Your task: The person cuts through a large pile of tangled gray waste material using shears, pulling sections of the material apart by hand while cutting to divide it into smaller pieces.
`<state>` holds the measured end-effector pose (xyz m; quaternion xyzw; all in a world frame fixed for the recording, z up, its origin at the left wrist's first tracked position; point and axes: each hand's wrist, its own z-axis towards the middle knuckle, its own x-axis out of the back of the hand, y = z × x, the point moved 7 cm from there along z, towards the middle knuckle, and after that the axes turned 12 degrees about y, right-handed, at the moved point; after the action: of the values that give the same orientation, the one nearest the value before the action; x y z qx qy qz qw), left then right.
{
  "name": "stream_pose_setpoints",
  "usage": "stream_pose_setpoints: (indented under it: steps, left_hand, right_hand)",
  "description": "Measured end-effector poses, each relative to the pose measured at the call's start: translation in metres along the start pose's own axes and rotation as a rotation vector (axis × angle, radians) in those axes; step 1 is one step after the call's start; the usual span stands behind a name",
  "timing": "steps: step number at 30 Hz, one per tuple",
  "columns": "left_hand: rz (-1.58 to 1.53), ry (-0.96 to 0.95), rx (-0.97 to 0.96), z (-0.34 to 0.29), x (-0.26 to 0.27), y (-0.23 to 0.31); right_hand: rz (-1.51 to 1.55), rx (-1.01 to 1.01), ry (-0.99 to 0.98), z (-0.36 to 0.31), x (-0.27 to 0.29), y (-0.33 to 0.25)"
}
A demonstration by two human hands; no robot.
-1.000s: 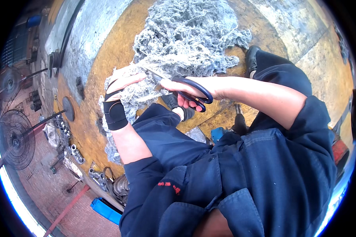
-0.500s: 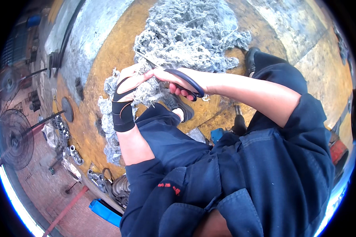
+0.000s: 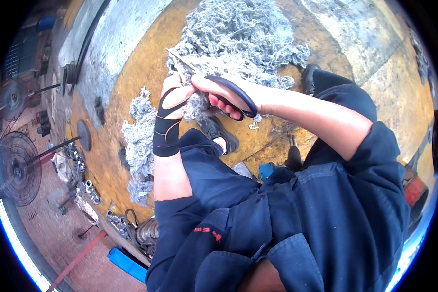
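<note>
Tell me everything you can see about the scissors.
The scissors have slim, silvery, metal-looking blades and large, dark blue, plastic-looking loop handles. The right hand grips them by the handles. The tip points to the upper left of the picture, at the left edge of the shaggy grey fibre, close to the left hand. How far the blades are open, and whether they touch the fibre, is unclear.

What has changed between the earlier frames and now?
The left hand has moved right, up against the right hand. The right hand has shifted up and slightly left, taking the scissors with it, so their tip sits farther up. The scissors remain in the right hand; the big grey fibre pile stays in place.
</note>
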<state>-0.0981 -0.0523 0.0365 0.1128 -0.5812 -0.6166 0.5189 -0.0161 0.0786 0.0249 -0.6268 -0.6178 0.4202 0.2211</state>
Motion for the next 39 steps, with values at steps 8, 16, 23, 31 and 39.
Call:
stream_pose_setpoints:
  steps: [8,16,23,31,39]
  left_hand:
    - [0.032,0.075,0.154,0.033,-0.006,0.007]
    - [-0.238,0.41,0.861,0.016,0.07,-0.043]
    - [-0.519,0.367,0.847,-0.01,0.096,-0.046]
    - [-0.633,0.377,0.868,-0.039,0.125,-0.066]
    - [-0.695,0.106,0.784,-0.03,0.078,-0.011]
  right_hand:
    - [0.293,0.088,0.325,0.006,0.046,-0.024]
    - [0.514,-0.005,0.779,0.018,0.125,-0.004]
    - [0.035,-0.313,0.034,-0.004,0.031,0.042]
    - [0.272,-0.486,-0.349,-0.018,-0.024,0.092]
    - [0.287,-0.422,-0.371,0.012,-0.025,0.078]
